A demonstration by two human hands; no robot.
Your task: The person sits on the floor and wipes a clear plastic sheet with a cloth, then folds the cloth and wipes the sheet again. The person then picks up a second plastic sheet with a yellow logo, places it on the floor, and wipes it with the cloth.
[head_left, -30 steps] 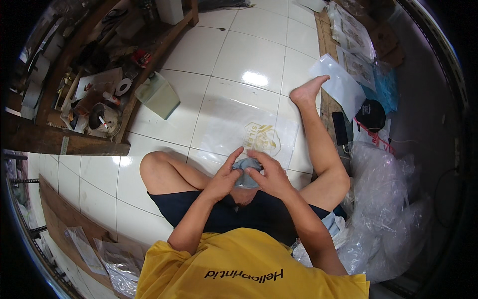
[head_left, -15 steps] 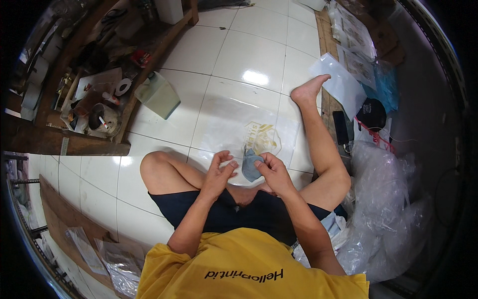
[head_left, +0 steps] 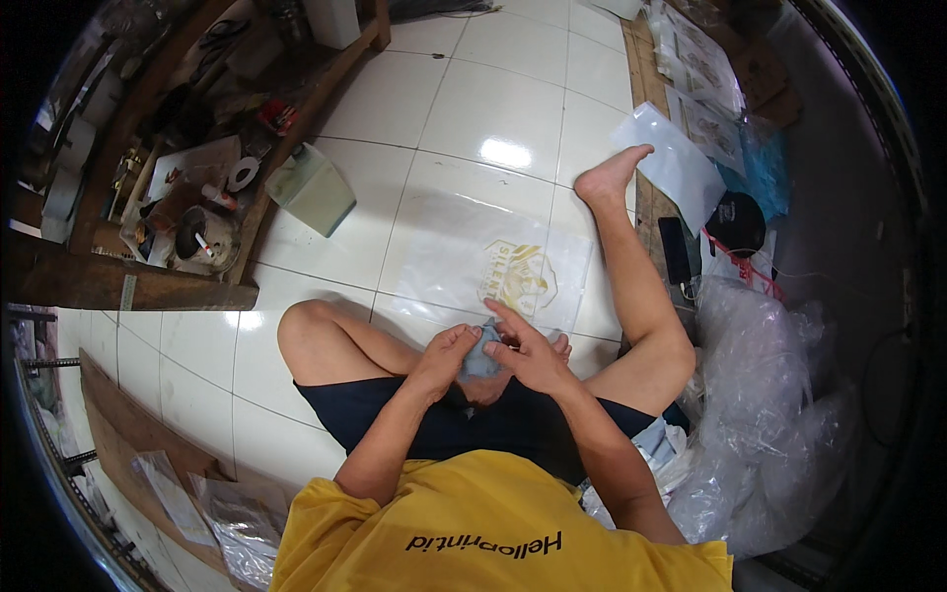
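Observation:
A small grey-blue cloth (head_left: 480,359) is bunched between my two hands, above my lap. My left hand (head_left: 444,357) pinches its left side, thumb on top. On the other side my right hand (head_left: 533,357) grips it under the thumb, with the index finger stretched forward. Just beyond my hands, a clear plastic bag (head_left: 439,242) with a gold printed emblem (head_left: 523,274) lies flat on the white tiled floor (head_left: 493,99). Part of the cloth is hidden by my fingers.
A pale plastic jerrycan (head_left: 314,192) stands beside a wooden shelf (head_left: 168,286) holding a tape roll (head_left: 244,172) and clutter. To my right are crumpled clear plastic (head_left: 760,395), a phone (head_left: 676,252), a black cap (head_left: 736,224) and plastic sheets (head_left: 671,158). Cardboard (head_left: 118,414) lies at left.
The cloth has come down and nearer to me, off the bag's emblem. My left hand has moved right and taken hold of it; my right index finger now stretches forward.

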